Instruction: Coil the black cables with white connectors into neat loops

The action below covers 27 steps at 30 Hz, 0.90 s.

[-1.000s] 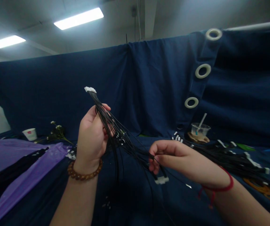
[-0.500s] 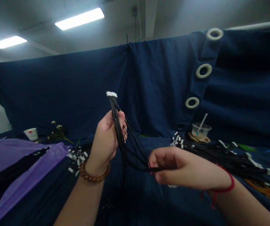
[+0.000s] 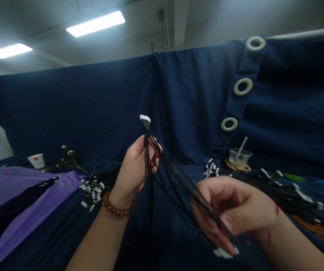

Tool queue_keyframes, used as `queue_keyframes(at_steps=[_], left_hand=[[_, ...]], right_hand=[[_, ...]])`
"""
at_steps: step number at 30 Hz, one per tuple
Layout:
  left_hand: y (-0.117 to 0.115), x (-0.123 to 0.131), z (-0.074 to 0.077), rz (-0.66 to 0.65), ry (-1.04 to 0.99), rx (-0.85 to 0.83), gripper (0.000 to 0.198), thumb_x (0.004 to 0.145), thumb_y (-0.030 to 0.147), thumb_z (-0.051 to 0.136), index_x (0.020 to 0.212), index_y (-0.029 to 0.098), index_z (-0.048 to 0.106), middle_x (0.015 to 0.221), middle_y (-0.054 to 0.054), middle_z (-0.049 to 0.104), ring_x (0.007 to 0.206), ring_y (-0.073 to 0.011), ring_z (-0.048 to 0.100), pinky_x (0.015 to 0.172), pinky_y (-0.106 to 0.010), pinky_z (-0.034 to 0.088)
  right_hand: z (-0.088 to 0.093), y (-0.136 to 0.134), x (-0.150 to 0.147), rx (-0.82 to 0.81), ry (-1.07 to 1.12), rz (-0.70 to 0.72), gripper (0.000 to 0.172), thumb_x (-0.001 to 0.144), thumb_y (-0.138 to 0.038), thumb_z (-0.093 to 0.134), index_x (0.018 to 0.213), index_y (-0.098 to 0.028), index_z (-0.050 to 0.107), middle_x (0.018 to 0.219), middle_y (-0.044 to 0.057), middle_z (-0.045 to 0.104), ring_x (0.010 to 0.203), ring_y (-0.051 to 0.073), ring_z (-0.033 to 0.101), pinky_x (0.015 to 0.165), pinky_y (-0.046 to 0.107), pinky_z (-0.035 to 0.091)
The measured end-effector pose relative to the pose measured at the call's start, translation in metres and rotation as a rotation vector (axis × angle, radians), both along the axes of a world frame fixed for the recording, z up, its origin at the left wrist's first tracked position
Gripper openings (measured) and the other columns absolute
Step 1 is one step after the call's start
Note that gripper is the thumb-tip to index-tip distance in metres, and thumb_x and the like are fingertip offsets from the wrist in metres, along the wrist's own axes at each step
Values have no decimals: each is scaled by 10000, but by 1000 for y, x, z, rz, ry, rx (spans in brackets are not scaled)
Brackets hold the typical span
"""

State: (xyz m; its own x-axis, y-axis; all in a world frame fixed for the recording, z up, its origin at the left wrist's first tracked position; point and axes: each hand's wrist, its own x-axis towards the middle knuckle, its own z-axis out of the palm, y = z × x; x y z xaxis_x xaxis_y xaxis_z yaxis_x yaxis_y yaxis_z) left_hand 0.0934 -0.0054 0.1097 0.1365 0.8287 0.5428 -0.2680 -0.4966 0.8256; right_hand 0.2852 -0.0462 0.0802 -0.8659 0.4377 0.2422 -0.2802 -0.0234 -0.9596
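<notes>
Left of the clear plastic cup (image 3: 244,156), our black wire bundle (image 3: 176,173) slants down from our pinching left hand (image 3: 132,165) to our right (image 3: 231,209), pinching lower wires.

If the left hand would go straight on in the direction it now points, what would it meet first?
Apart from the black wires it holds, the left hand would probably meet the blue curtain first. Nothing else shows between them, but depth is unclear in this single view.
</notes>
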Motion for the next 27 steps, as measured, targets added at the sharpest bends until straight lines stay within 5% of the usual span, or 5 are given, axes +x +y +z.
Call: queue_keyframes(at_steps=[5, 9, 14, 20, 27], left_hand=[[12, -12, 4, 152, -10, -38, 270, 787, 424, 539, 735, 166, 479, 560, 62, 398, 399, -29, 365, 336, -110, 282], [24, -20, 3, 299, -2, 18, 242, 785, 369, 544, 690, 167, 450, 537, 70, 387, 383, -35, 348, 333, -127, 292], [34, -26, 1, 371, 16, 52, 201, 773, 319, 554, 682, 168, 459, 529, 69, 401, 374, -42, 349, 318, -140, 283], [37, -30, 0, 394, 64, 65, 135, 763, 289, 556, 771, 160, 515, 598, 42, 496, 368, -35, 371, 313, -133, 273], [38, -27, -2, 262, 205, 106, 106, 743, 194, 568, 828, 146, 527, 739, -3, 575, 385, -12, 338, 332, -134, 240]], right_hand=[[10, 6, -5, -131, 414, -221, 68, 761, -177, 574, 758, -168, 507, 634, -36, 404, 435, 30, 382, 367, 119, 308], [17, 14, -11, -356, 460, -513, 47, 791, -127, 457, 805, -152, 495, 682, -26, 338, 486, 35, 309, 433, 124, 336], [17, 15, -13, -388, 410, -570, 102, 783, -198, 414, 801, -157, 506, 682, -11, 296, 516, 73, 286, 487, 179, 363], [19, 3, -9, -367, 580, -417, 346, 735, -277, 456, 1050, -153, 525, 787, 16, 448, 657, 88, 434, 662, 201, 432], [21, 2, -8, -491, 736, -643, 347, 745, -244, 466, 1083, -168, 491, 963, 37, 513, 867, 99, 505, 782, 196, 442]])
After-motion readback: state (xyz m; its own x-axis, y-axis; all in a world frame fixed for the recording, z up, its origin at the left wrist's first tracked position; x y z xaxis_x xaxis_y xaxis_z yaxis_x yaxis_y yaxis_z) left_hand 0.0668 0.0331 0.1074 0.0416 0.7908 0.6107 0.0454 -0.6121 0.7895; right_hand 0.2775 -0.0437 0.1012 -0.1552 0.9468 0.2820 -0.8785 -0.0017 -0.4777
